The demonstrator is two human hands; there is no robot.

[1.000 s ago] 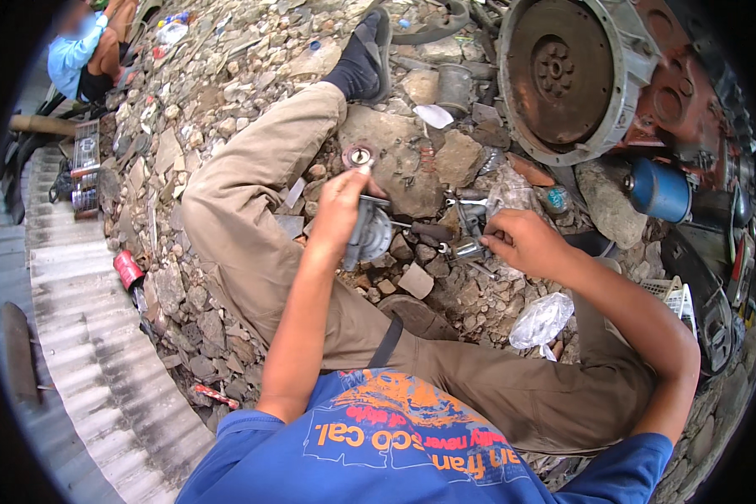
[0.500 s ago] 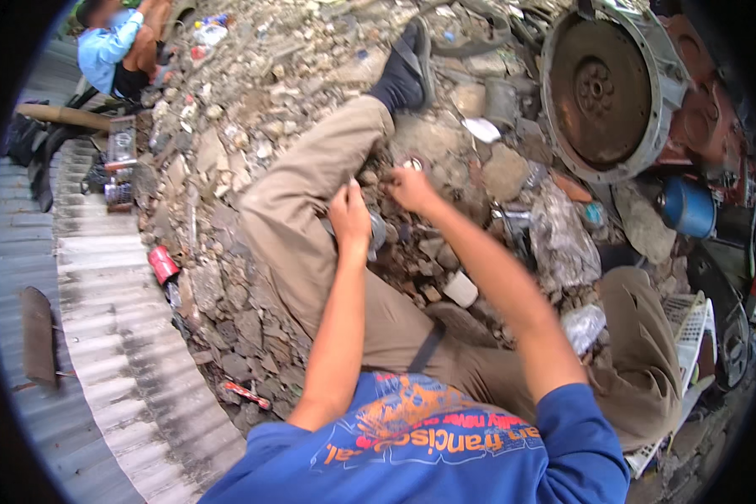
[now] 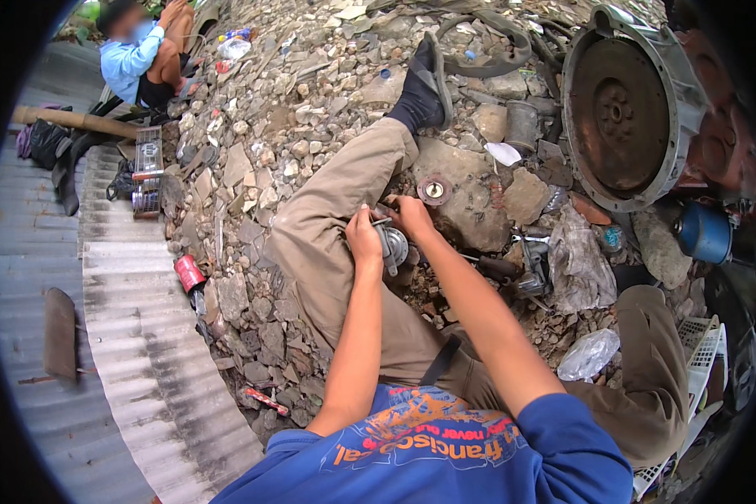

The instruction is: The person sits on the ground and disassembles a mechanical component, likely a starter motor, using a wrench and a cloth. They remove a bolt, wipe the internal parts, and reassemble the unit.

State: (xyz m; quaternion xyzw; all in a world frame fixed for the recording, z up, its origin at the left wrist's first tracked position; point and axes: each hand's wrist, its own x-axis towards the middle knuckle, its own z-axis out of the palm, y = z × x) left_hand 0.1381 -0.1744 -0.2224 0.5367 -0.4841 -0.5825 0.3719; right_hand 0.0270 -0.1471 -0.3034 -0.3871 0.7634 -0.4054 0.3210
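A round grey metal part (image 3: 394, 246) with a flanged rim and a thin arm on top is gripped in my left hand (image 3: 364, 238), whose fingers are wrapped round its left side. Closed fingers of my right hand (image 3: 411, 217) meet the part's upper edge, close to the left fingertips; what they pinch is hidden. Just beyond the right hand, a small round disc (image 3: 434, 190) with a pale centre lies on a flat stone (image 3: 470, 186). To the right of the part, tools (image 3: 501, 267) lie on the rubble.
A large round metal housing (image 3: 620, 113) stands at far right, near a blue canister (image 3: 704, 231). Plastic bags (image 3: 581, 267) and a white crate (image 3: 701, 353) lie right. Corrugated sheets (image 3: 155, 336) border the left. Another person (image 3: 134, 60) sits far left. Loose stones surround my legs.
My right hand has drawn back from the disc toward my left hand and the metal part. The disc and the part now show more fully. The whole view has shifted slightly.
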